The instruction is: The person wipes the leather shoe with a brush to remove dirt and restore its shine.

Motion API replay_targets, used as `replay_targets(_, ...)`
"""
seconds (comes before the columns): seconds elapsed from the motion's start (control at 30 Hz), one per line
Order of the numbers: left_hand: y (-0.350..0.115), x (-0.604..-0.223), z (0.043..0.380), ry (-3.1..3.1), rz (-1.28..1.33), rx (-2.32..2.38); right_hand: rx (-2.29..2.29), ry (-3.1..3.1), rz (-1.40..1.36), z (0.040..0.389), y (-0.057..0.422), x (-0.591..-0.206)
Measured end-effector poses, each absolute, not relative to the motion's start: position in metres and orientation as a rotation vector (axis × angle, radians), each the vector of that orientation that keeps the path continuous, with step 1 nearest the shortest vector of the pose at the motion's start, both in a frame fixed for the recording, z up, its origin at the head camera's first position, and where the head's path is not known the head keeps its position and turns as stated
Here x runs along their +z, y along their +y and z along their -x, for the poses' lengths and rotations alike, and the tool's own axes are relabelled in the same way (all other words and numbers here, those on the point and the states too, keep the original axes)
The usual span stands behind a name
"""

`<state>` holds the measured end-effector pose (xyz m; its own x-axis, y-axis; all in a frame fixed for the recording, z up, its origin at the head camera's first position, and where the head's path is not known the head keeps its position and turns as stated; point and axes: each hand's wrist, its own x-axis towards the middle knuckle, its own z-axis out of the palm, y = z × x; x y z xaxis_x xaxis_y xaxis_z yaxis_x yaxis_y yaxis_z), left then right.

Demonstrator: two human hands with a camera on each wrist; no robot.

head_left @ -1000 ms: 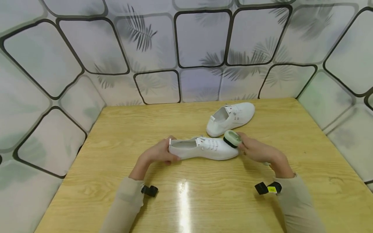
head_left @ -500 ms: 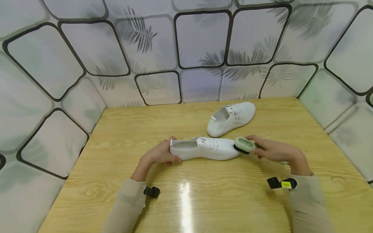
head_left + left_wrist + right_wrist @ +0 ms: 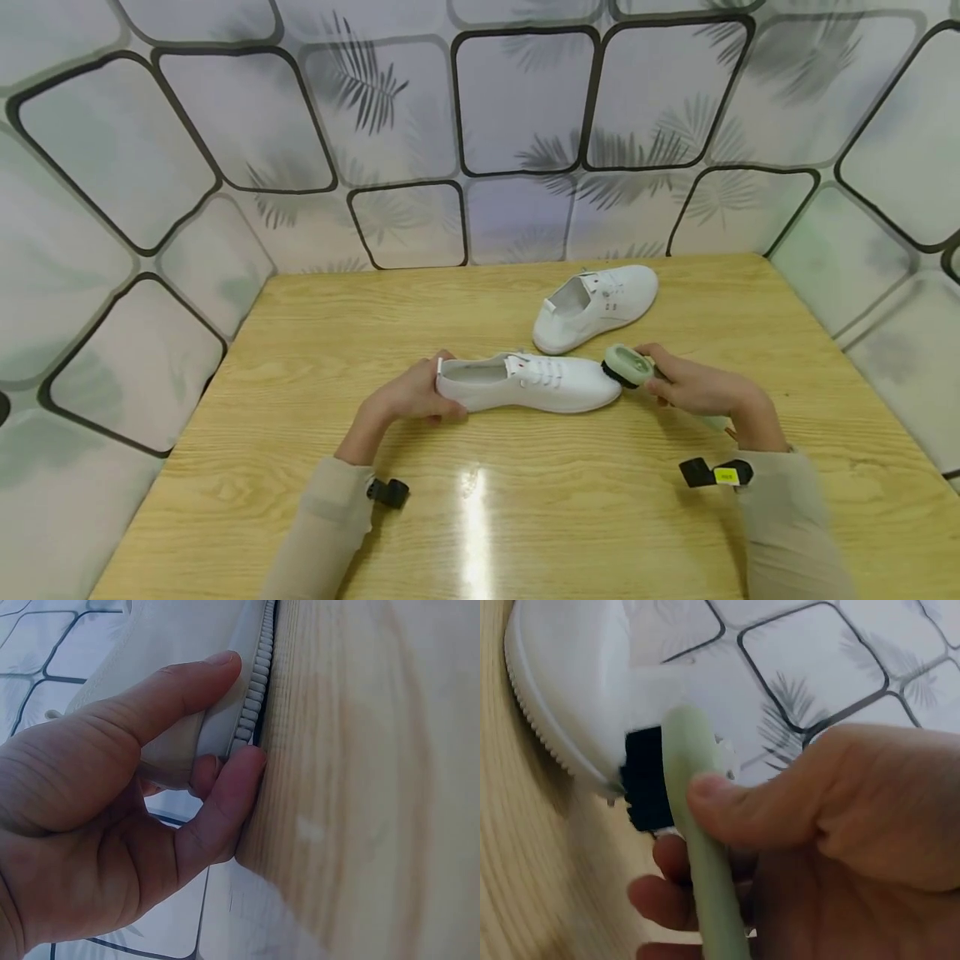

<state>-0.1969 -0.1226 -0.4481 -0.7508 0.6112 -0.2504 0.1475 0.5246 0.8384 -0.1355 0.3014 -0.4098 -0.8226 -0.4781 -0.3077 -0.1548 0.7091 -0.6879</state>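
A white lace-up shoe (image 3: 573,385) lies lengthwise on the table, its toe pointing right. My left hand (image 3: 416,392) grips it at the heel; the left wrist view has the thumb (image 3: 187,686) along the shoe's side and fingers curled round the back, near the ribbed sole (image 3: 251,697). In my right hand (image 3: 697,382) is a pale green brush (image 3: 628,364) with dark bristles, which meet the toe. Seen from the right wrist, the thumb presses the back of the brush (image 3: 686,750) and the fingers wrap its handle, with the bristles (image 3: 646,780) against the toe.
A second white shoe (image 3: 600,304) sits behind the first, angled with its toe to the back right. Both rest on a wood-grain table (image 3: 360,317). Patterned cloth walls (image 3: 517,100) with leaf prints rise at the back and sides.
The brush in my right hand has slid right from the top of the toe to its tip, then shifted slightly back left and tilted. My left hand and the shoe have stayed almost still.
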Motion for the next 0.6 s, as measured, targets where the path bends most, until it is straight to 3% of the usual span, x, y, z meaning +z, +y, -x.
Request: replay_targets(0.6,-0.127,-0.450,0.199,2.236,-0.722,1.134,-0.955,2.440,0.617,0.133,0.316,-0.407)
